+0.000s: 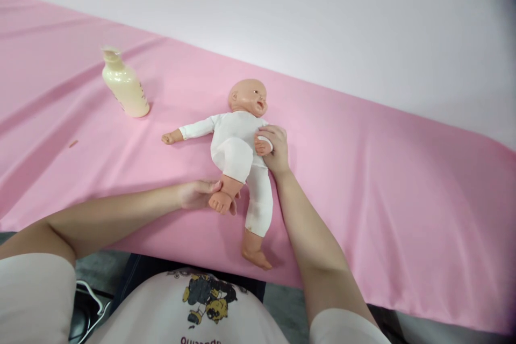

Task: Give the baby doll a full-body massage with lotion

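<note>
Through one head-worn camera we look forward and down over the wearer's shirt (157,312), near enough that the doll (237,126) lies mid-view, with the pink-covered table (342,172) spanning side to side below a white backdrop (322,16).

Two hands on a white-suited baby doll (238,128) at the middle of the frame.
Below centre, the left hand (200,192) grips its raised leg at the ankle; right of centre, the right hand's fingers (276,130) curl against its arm and side. The other leg lies straight toward the bottom. A pale-yellow bottle (128,90) stands upper left on the pink-draped desk (342,172), above a small brownish scrap (73,143).
</note>
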`<move>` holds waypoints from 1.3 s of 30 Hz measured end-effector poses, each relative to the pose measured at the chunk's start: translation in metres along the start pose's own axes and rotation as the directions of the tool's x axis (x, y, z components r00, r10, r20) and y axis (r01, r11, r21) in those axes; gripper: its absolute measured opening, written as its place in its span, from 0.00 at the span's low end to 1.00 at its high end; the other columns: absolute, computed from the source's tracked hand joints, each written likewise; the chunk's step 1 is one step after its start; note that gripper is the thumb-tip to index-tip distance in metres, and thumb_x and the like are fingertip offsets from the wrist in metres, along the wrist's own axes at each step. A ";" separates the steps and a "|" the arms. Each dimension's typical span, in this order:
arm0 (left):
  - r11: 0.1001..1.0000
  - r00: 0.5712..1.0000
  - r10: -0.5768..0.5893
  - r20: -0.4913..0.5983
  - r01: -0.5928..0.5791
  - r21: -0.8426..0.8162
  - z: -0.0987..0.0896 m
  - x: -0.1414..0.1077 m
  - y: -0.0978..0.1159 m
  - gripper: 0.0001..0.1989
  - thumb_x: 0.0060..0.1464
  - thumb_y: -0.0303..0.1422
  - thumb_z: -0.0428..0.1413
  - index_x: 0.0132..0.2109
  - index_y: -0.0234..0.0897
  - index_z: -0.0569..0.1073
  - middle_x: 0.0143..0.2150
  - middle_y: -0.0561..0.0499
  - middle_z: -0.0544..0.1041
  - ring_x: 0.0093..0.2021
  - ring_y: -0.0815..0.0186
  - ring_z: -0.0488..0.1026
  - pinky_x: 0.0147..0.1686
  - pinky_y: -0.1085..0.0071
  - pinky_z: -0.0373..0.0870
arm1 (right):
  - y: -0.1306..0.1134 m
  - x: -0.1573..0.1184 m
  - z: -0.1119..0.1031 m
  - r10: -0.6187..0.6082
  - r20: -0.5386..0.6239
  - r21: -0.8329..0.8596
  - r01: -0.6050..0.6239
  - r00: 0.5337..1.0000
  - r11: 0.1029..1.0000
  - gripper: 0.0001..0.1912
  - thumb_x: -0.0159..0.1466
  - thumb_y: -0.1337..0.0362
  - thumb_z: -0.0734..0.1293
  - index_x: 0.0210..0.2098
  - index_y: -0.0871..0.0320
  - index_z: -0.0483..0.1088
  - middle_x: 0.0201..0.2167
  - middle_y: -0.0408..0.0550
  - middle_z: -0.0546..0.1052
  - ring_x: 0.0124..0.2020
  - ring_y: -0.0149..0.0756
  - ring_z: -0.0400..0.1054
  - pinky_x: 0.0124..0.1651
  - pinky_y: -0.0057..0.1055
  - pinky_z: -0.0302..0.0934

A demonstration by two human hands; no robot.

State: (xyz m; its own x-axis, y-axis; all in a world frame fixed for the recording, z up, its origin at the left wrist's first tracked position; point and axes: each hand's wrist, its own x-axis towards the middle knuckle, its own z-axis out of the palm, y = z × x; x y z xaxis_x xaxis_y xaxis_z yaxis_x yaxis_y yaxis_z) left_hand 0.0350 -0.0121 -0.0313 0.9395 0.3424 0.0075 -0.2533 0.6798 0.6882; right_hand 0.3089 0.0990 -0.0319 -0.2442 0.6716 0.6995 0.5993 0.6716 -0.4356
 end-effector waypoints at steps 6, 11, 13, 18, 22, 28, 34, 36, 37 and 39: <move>0.996 0.995 0.059 -0.078 -0.064 -0.055 0.006 0.006 0.011 0.27 0.55 0.51 0.61 0.50 0.32 0.74 0.41 0.44 0.79 0.42 0.60 0.75 0.48 0.64 0.66 | -0.002 -0.001 0.006 -0.052 0.036 -0.007 0.052 0.998 0.999 0.11 0.63 0.61 0.68 0.45 0.47 0.76 0.49 0.47 0.79 0.54 0.45 0.70 0.61 0.50 0.58; 0.999 0.999 -0.045 0.027 0.044 0.019 0.008 0.002 0.009 0.26 0.55 0.49 0.63 0.52 0.33 0.75 0.43 0.43 0.81 0.45 0.58 0.77 0.49 0.63 0.69 | 0.000 -0.002 0.010 0.185 -0.106 0.238 -0.156 0.977 0.959 0.12 0.61 0.58 0.70 0.44 0.53 0.76 0.45 0.49 0.79 0.51 0.42 0.71 0.61 0.48 0.61; 0.988 0.988 -0.127 0.082 0.119 0.100 0.009 -0.001 0.009 0.25 0.56 0.47 0.63 0.53 0.34 0.75 0.44 0.44 0.81 0.48 0.57 0.77 0.52 0.62 0.69 | 0.003 -0.002 0.011 0.374 -0.150 0.405 -0.288 0.915 0.868 0.13 0.59 0.58 0.72 0.43 0.54 0.75 0.44 0.47 0.79 0.48 0.40 0.72 0.59 0.45 0.65; 0.896 0.927 -0.330 0.181 0.247 0.369 0.011 -0.005 0.014 0.27 0.50 0.43 0.67 0.54 0.34 0.78 0.51 0.45 0.80 0.57 0.53 0.74 0.57 0.63 0.69 | 0.025 -0.004 0.017 0.663 -0.213 0.746 -0.319 0.717 0.585 0.15 0.56 0.62 0.72 0.43 0.54 0.70 0.37 0.40 0.77 0.40 0.33 0.74 0.54 0.39 0.69; 0.842 0.880 -0.418 0.224 0.284 0.458 0.012 -0.004 0.015 0.28 0.46 0.42 0.69 0.53 0.36 0.79 0.49 0.47 0.81 0.56 0.52 0.75 0.54 0.64 0.72 | 0.052 -0.006 0.019 0.777 -0.162 0.872 -0.280 0.608 0.401 0.13 0.55 0.66 0.70 0.39 0.54 0.65 0.32 0.38 0.75 0.34 0.32 0.74 0.49 0.38 0.72; 0.828 0.884 -0.430 0.186 0.304 0.471 0.012 -0.005 0.015 0.27 0.50 0.48 0.66 0.52 0.35 0.80 0.46 0.47 0.81 0.53 0.55 0.77 0.54 0.66 0.72 | 0.062 -0.005 0.017 0.861 -0.113 0.917 -0.281 0.496 0.283 0.09 0.54 0.66 0.68 0.34 0.54 0.64 0.29 0.38 0.73 0.32 0.33 0.73 0.48 0.39 0.74; 0.928 0.954 -0.265 0.137 0.215 0.304 0.014 -0.007 0.011 0.34 0.53 0.57 0.60 0.52 0.31 0.77 0.44 0.43 0.81 0.48 0.56 0.78 0.50 0.65 0.73 | 0.032 -0.001 0.017 0.786 -0.266 0.849 -0.250 0.558 0.465 0.10 0.56 0.66 0.68 0.37 0.55 0.66 0.32 0.39 0.74 0.35 0.33 0.73 0.47 0.36 0.73; 0.946 0.962 -0.238 0.133 0.199 0.255 0.015 -0.006 0.009 0.35 0.52 0.59 0.59 0.51 0.31 0.76 0.42 0.43 0.81 0.46 0.57 0.78 0.49 0.65 0.73 | 0.024 -0.001 0.016 0.758 -0.313 0.810 -0.255 0.573 0.528 0.11 0.56 0.65 0.69 0.39 0.55 0.67 0.34 0.40 0.75 0.37 0.33 0.74 0.48 0.37 0.72; 0.953 0.966 -0.222 0.129 0.187 0.239 0.015 -0.005 0.008 0.35 0.52 0.60 0.59 0.51 0.32 0.76 0.41 0.44 0.81 0.46 0.57 0.78 0.49 0.65 0.72 | 0.021 -0.001 0.015 0.741 -0.332 0.788 -0.261 0.584 0.558 0.11 0.57 0.64 0.69 0.39 0.54 0.68 0.35 0.40 0.75 0.38 0.34 0.74 0.49 0.38 0.72; 0.964 0.976 -0.182 0.120 0.153 0.217 0.015 -0.003 0.007 0.35 0.52 0.60 0.59 0.50 0.32 0.75 0.39 0.44 0.81 0.45 0.58 0.78 0.48 0.65 0.72 | 0.015 -0.001 0.014 0.697 -0.360 0.731 -0.276 0.620 0.624 0.09 0.58 0.62 0.69 0.38 0.55 0.69 0.35 0.40 0.76 0.39 0.34 0.74 0.52 0.39 0.71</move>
State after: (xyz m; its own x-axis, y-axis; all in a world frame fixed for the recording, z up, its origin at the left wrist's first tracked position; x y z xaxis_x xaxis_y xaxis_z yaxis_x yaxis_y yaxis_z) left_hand 0.0334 -0.0183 -0.0158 0.9908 0.1321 -0.0309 -0.0500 0.5673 0.8220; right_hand 0.3076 0.1132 -0.0471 0.5405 0.7721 0.3344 -0.1161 0.4621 -0.8792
